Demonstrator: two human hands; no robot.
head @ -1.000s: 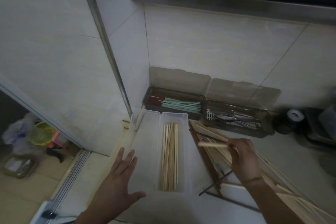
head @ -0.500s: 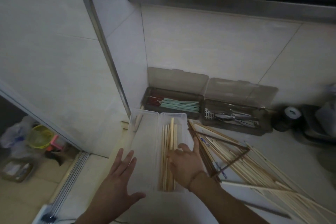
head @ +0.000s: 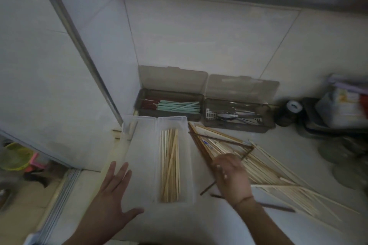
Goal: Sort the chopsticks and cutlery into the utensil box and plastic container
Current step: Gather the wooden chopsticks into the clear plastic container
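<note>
A clear plastic container (head: 191,167) lies lengthwise in front of me with several pale wooden chopsticks (head: 170,165) inside. My left hand (head: 113,195) rests flat, fingers spread, on its open lid (head: 139,151). My right hand (head: 229,173), blurred, hovers with bent fingers over the loose pile of wooden chopsticks (head: 278,175) to the right; whether it holds one is unclear. Against the wall stand two brown utensil boxes, lids up. The left box (head: 139,103) holds green and red chopsticks (head: 179,105). The right box (head: 268,123) holds metal cutlery (head: 229,115).
Dark chopsticks (head: 268,206) lie near my right wrist. A black jar with a white top (head: 291,109) and a plastic bag (head: 346,105) stand at the far right. The counter ends at the left, above a floor with a yellow basket (head: 15,156).
My right hand carried a wooden chopstick from the pile to the clear container, left it there, and has moved back right over the pile. My left hand has stayed on the lid.
</note>
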